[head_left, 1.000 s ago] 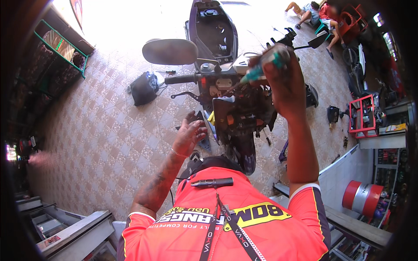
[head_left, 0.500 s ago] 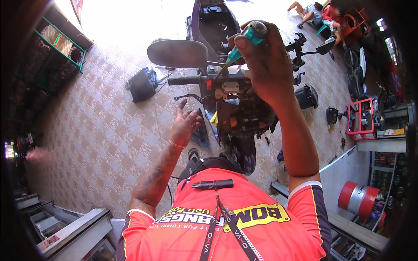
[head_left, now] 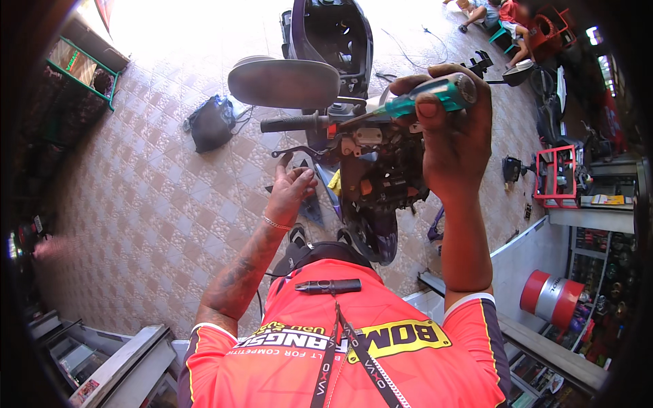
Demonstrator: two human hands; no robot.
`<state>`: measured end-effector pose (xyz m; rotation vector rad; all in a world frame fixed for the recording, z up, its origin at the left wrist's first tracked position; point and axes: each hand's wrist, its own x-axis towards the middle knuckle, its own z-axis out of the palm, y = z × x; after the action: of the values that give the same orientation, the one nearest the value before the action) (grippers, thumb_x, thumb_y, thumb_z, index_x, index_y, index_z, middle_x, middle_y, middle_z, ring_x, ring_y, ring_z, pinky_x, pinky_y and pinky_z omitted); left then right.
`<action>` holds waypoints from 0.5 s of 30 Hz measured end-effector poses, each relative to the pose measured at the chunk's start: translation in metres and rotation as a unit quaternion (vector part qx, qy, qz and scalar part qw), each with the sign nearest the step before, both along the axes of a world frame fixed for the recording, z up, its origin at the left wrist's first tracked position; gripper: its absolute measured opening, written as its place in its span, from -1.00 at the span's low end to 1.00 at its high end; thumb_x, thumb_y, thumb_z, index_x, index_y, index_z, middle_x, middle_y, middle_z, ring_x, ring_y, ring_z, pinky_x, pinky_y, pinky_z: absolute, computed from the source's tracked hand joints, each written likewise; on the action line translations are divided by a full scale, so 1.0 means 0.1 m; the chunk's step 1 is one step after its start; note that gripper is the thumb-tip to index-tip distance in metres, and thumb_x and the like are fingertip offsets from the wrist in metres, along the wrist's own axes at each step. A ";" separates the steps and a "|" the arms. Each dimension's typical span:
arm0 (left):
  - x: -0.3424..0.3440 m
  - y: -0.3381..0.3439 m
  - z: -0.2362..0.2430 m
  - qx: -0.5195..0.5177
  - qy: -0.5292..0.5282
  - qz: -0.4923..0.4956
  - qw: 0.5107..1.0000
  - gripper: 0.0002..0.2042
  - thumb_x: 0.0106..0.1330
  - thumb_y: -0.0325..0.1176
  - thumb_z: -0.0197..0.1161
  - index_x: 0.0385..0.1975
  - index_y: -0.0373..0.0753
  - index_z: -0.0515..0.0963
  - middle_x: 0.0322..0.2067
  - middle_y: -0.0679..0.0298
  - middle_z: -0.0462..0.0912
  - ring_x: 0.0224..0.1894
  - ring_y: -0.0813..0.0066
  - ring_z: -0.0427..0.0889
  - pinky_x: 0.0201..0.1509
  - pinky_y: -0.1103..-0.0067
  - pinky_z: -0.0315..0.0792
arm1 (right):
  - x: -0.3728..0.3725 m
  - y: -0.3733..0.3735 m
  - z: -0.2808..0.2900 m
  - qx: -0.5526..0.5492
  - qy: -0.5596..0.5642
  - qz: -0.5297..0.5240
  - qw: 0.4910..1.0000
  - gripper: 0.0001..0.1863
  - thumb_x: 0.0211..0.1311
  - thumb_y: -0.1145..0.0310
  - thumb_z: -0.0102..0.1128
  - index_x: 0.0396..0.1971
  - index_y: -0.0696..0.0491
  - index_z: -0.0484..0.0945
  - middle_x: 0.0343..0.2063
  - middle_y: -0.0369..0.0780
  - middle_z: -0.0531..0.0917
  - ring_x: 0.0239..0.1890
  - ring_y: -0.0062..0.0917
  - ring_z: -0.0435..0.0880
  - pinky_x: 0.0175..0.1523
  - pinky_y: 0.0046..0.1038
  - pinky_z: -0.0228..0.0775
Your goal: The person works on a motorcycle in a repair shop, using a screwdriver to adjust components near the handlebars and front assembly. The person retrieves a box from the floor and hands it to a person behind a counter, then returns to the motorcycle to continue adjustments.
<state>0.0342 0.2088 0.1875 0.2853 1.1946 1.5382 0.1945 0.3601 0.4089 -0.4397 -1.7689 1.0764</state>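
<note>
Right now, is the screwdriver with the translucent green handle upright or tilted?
Tilted: in the bare right hand, the screwdriver slants, its metal shaft running down and left across the picture toward the red handlebar switch.

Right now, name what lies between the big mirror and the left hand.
The head view shows the black handlebar grip and, nearer the left hand, a lever.

This is looking like a motorcycle repair workshop: a partly stripped scooter (head_left: 384, 183) is standing at upper centre, a green-handled screwdriver (head_left: 432, 98) is pointing across it, and stocked shelves (head_left: 590, 256) are lining the lower right.
</note>
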 end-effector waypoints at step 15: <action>-0.10 0.06 -0.11 0.007 -0.029 0.001 1.000 -0.29 0.39 -0.36 0.27 0.41 -0.14 -0.05 -0.10 0.25 0.48 -0.21 0.58 0.59 -0.19 0.64 0.50 | -0.17 -0.19 -0.06 0.312 -0.083 -0.127 0.938 -0.46 0.01 0.44 0.58 -0.19 0.11 0.31 -0.27 -0.12 0.68 -0.28 -0.50 0.72 -0.17 -0.51 0.59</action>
<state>0.0246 0.2150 0.1767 0.2470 1.1386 1.5473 0.1777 0.3412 0.4029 -0.3504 -2.0181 0.2673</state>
